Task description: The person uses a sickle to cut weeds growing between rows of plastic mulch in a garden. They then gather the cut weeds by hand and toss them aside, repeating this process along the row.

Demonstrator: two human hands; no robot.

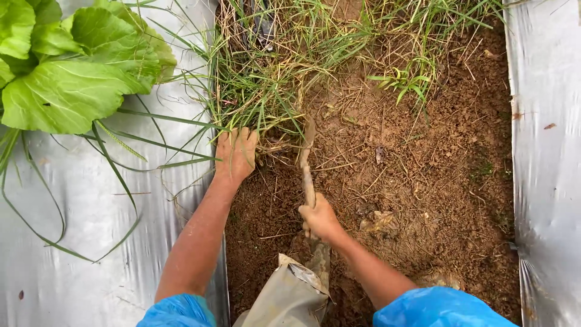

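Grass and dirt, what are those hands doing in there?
A person is working a strip of bare soil between two silver plastic sheets. The left hand grips a clump of grass at its base. The right hand holds a muddy hand tool, its tip dug into the ground right beside that clump. A leafy green plant grows on the sheet to the left.

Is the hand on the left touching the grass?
Touching. The head view shows the left hand with its fingers buried in the base of the grass clump, gripping it.
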